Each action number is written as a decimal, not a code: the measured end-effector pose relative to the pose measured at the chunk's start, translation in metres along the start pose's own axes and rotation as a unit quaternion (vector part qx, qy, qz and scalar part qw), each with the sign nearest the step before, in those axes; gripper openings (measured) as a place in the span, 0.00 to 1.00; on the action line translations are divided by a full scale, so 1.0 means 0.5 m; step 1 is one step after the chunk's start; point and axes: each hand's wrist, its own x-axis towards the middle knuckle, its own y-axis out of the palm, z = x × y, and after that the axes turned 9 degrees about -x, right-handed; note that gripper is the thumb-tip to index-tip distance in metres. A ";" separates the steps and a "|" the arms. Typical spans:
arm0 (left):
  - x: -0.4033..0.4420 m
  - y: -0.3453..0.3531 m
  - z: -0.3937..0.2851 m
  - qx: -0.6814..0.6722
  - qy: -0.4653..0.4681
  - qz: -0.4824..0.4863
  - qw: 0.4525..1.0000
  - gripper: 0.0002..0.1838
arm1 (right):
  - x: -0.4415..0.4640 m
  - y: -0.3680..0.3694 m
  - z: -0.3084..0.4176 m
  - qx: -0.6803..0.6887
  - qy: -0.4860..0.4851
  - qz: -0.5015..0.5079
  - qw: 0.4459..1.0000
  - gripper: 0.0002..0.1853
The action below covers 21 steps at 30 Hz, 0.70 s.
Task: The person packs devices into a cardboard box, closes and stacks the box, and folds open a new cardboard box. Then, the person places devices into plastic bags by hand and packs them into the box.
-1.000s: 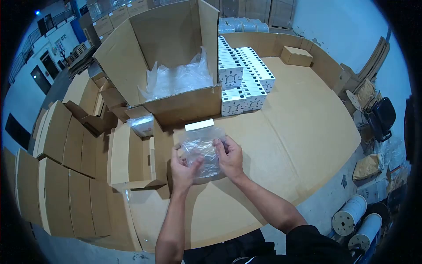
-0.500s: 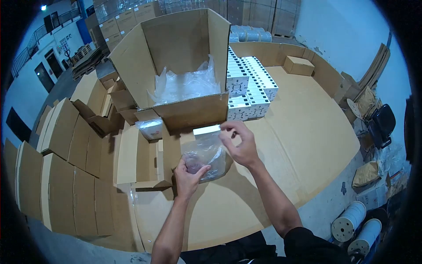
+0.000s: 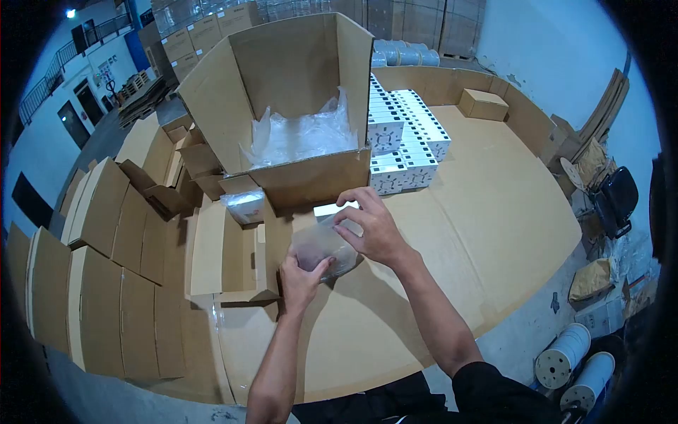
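My left hand [image 3: 302, 283] is closed on the lower left side of a clear plastic bag [image 3: 318, 247], its thumb lying across the front. At the bag's upper right edge my right hand [image 3: 374, 227] pinches the film between thumb and fingers. The film looks cloudy, and what it may contain cannot be made out. A white box [image 3: 326, 210] shows just behind the bag's top edge, partly covered by the bag and my right fingers. Left of my hands stands an open cardboard carton [image 3: 206, 258] with a plastic-wrapped white packet [image 3: 244, 206] at its far end.
A large open carton [image 3: 286, 74] with clear plastic bags [image 3: 304, 138] stands behind my hands. Stacked white boxes [image 3: 406, 173] are right of it. Several brown cartons [image 3: 99, 311] line the left side. A small brown box [image 3: 484, 104] sits at the far right of the cardboard-covered table [image 3: 494, 212].
My right hand has moved slightly left and down over the bag's top edge. The bag's upper part has folded down and looks cloudier. My left hand keeps its grip.
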 end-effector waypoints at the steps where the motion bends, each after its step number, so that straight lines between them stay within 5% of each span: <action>1: -0.001 0.001 -0.005 0.000 -0.001 0.002 1.000 0.30 | -0.002 0.000 0.000 -0.001 0.002 0.000 1.000 0.09; 3: -0.002 0.000 -0.020 -0.007 -0.062 -0.006 0.998 0.30 | -0.004 0.003 0.003 0.012 -0.021 -0.023 0.999 0.09; 12: 0.000 -0.006 -0.017 0.046 -0.039 -0.003 0.998 0.31 | -0.017 0.037 0.018 -0.055 -0.126 -0.028 0.990 0.12; 21: 0.000 -0.009 -0.022 0.068 -0.046 0.021 0.996 0.31 | -0.010 0.003 0.012 -0.024 -0.084 0.032 0.996 0.12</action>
